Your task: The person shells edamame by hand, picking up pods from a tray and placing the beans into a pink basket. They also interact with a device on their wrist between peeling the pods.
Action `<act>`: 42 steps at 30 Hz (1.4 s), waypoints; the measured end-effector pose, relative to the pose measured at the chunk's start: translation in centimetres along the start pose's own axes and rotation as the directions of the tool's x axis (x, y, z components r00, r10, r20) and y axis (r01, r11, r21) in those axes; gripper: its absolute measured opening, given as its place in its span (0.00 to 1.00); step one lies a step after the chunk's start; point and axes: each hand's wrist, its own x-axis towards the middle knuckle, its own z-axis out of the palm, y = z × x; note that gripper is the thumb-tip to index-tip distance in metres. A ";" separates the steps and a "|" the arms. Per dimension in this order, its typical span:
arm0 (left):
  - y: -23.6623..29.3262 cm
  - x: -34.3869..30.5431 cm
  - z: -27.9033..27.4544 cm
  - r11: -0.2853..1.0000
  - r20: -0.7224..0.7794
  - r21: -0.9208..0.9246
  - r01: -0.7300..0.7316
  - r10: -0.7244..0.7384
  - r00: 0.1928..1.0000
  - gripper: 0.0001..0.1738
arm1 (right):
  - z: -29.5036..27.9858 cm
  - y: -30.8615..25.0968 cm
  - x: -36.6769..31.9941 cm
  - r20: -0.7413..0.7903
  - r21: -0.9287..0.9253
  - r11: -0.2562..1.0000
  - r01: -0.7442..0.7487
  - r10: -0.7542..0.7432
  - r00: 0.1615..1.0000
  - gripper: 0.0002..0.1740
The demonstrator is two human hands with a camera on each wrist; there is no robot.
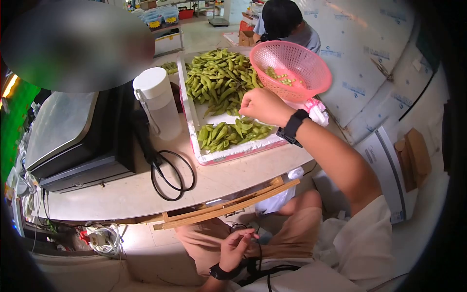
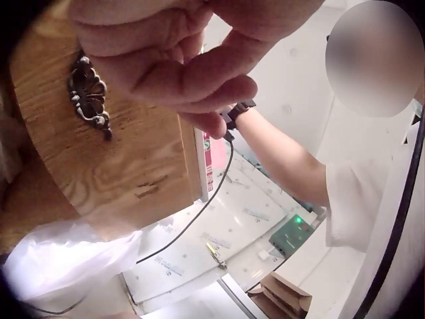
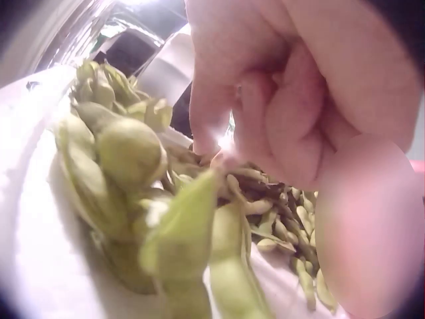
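Observation:
My right hand is over the white foam tray, fingers curled, between a large heap of green soybean pods and a smaller pile of flatter pods at the near edge. In the right wrist view, a pod has its tip right at the fingertips; I cannot tell whether they pinch it. My left hand hangs over the lap, fingers loosely bent, nothing visible in them. Behind the right hand, a pink basket has some shelled beans inside.
Left of the tray stand a white-lidded bottle, a looped black cable and a black machine. A wooden drawer juts out below the tabletop. Another person sits bent forward beyond the basket.

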 end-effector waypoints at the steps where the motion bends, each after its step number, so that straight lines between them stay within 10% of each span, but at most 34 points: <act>1: 0.0 -0.1 -0.1 1.000 -0.004 -0.002 -0.006 0.006 1.000 0.14 | 0.2 -0.1 0.5 0.035 -0.058 0.998 -0.028 0.030 0.999 0.11; 12: -0.2 -0.6 -0.7 1.000 -0.077 -0.023 0.010 -0.011 0.997 0.12 | 0.7 -1.3 2.3 0.109 -0.244 0.960 -0.140 0.170 0.979 0.11; 20: 0.7 -0.7 -0.8 0.997 -0.033 -0.030 -0.065 0.064 0.997 0.13 | -5.0 -4.7 -4.7 -0.143 0.347 0.936 0.065 -0.016 0.990 0.10; 24: 1.7 -0.4 0.6 0.995 -0.073 -0.016 -0.096 0.095 0.993 0.11 | -3.4 -7.1 -14.8 0.243 0.717 0.657 -0.233 0.077 0.967 0.10; 28: 2.2 0.1 2.6 0.992 0.018 -0.021 -0.128 0.128 0.992 0.12 | 1.5 -7.9 -22.7 0.399 0.678 0.631 -0.378 0.116 0.910 0.11; 36: 0.0 0.5 4.9 0.998 0.016 0.034 -0.062 0.061 0.998 0.09 | 7.4 -6.5 -30.5 0.114 0.808 0.529 -0.258 0.290 0.950 0.12; 38: -0.2 0.4 5.7 0.994 -0.065 0.093 -0.065 0.072 0.995 0.08 | 7.4 -6.4 -31.4 0.178 0.864 0.378 -0.333 0.389 0.904 0.14; 40: 0.2 0.8 6.1 0.696 0.025 0.659 -0.286 0.360 0.933 0.07 | 7.5 -5.5 -32.1 0.154 0.881 0.361 -0.305 0.391 0.908 0.10; 42: 0.7 0.9 7.1 0.536 0.087 0.770 -0.346 0.449 0.889 0.07 | 7.5 -5.2 -32.4 0.145 0.875 0.369 -0.312 0.416 0.898 0.08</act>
